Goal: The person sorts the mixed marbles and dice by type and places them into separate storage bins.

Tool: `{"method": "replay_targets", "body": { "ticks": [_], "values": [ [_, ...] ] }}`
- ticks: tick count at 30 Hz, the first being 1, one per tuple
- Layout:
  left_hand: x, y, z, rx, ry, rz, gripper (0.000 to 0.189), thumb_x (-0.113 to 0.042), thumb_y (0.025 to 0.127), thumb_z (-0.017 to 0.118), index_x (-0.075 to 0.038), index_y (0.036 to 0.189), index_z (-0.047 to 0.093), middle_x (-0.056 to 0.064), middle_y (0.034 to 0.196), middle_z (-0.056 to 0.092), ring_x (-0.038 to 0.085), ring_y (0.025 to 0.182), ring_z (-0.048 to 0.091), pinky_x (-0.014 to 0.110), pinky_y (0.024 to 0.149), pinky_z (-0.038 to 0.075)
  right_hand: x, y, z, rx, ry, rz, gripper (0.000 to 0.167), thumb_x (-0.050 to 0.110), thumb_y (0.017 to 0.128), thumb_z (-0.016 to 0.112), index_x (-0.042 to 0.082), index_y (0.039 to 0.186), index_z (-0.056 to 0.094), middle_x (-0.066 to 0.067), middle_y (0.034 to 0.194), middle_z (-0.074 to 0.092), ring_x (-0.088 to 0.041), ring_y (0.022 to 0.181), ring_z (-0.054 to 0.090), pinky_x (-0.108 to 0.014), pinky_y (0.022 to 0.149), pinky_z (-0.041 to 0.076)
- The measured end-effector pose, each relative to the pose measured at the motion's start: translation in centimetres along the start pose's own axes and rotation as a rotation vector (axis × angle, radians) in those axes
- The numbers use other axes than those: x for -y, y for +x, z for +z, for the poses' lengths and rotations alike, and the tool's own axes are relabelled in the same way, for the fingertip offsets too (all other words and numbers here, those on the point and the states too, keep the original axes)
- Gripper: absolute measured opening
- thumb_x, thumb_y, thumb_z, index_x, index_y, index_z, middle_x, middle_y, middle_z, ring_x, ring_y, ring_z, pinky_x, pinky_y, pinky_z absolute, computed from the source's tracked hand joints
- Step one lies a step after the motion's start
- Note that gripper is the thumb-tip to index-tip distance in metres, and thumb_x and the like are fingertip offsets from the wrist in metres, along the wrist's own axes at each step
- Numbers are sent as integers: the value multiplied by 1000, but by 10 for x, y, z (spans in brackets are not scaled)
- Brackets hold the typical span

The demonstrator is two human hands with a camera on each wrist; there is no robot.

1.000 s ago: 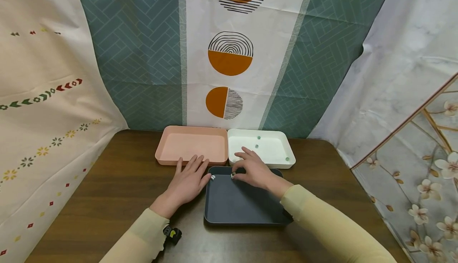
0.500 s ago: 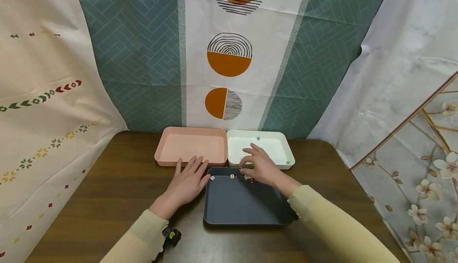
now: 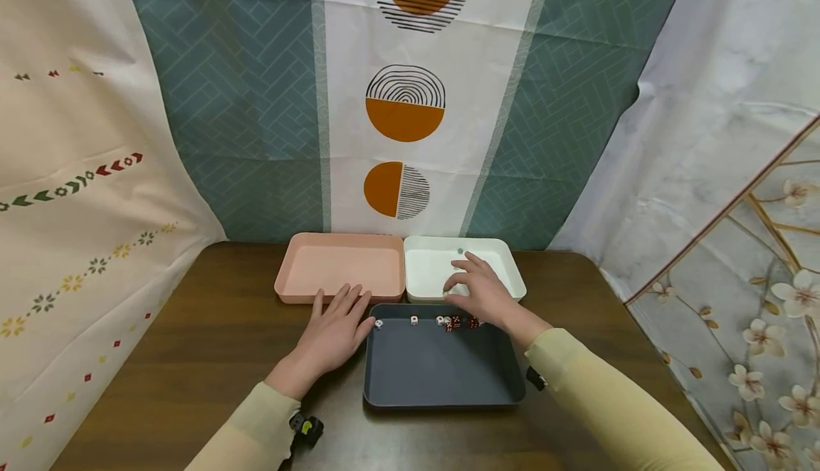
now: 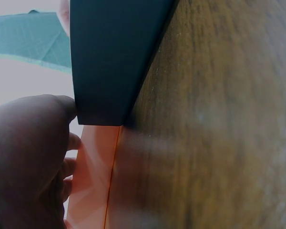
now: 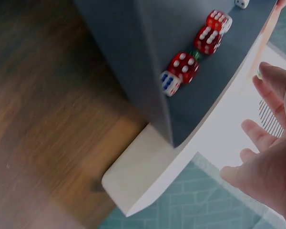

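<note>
White tray (image 3: 423,261) beneath right hand (image 3: 483,294); fingers pinch a tiny piece (image 5: 259,74), likely a die: grip lightly, release low. Left hand (image 3: 333,330): fingers apart, thumb at dark tray (image 3: 442,371).

We see a brown table (image 3: 211,336) before a teal cloth (image 3: 237,101), its white band (image 3: 346,101) bearing orange circles (image 3: 405,122); a cream cloth (image 3: 70,129) hangs left, a flowered marbled cloth (image 3: 705,158) right.
</note>
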State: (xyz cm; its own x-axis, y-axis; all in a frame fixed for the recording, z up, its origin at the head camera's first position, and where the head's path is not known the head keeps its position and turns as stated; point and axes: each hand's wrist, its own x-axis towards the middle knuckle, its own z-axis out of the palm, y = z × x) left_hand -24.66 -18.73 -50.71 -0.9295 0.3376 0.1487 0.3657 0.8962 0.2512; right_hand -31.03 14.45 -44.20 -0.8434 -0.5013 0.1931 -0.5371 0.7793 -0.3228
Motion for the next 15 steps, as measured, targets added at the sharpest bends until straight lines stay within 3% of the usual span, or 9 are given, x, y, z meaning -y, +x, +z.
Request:
{"method": "replay_targets", "body": {
  "ticks": [15],
  "values": [
    [-2, -4, 1, 1, -11, -10, 65, -47, 116, 53, -10, 170, 45, 17, 177, 36, 40, 167, 24, 76, 128, 4, -31, 4, -5, -40, -72, 75, 12, 21, 99, 84, 13, 107, 86, -25, 155, 60, -50, 160, 32, -64, 130, 23]
  ]
}}
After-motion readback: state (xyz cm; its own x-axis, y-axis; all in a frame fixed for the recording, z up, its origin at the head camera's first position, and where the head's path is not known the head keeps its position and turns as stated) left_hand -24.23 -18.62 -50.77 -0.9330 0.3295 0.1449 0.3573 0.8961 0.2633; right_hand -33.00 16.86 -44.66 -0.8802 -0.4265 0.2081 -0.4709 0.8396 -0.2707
